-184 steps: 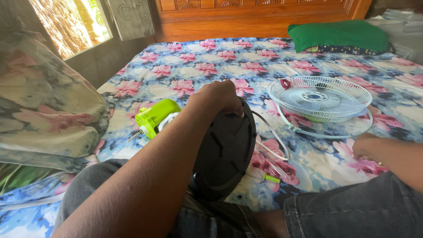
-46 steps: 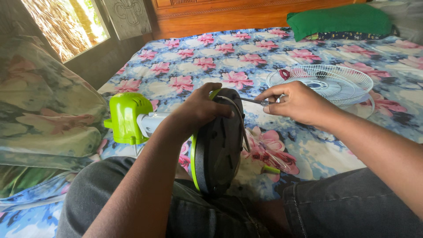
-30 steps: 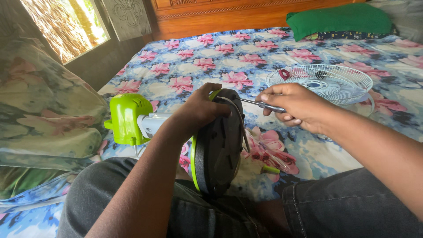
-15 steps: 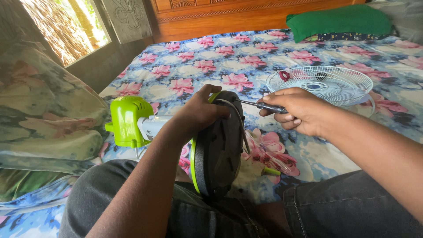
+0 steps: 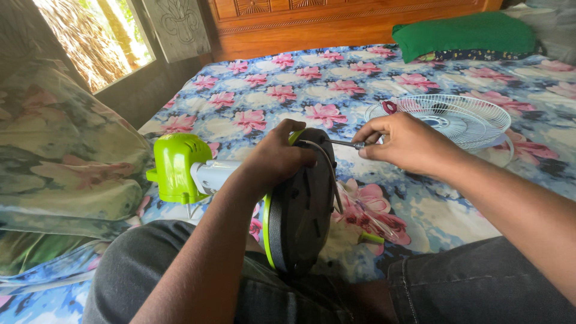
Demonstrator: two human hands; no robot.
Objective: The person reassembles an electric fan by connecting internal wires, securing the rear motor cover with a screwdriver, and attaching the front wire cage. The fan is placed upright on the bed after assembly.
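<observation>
The left hand (image 5: pixel 277 159) curls its fingers over the top rim of the round fan base (image 5: pixel 298 207), which stands on edge on the person's lap. The right hand (image 5: pixel 401 143) pinches a screwdriver (image 5: pixel 344 144), its tip apparently meeting the base's underside. The white fan grille (image 5: pixel 462 117) lies well apart on the floral bed (image 5: pixel 270 90).

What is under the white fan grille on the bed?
The white fan grille lies on the floral bedsheet; a white ring shows beneath its right edge. Its near-left part is hidden by the right hand.
</observation>
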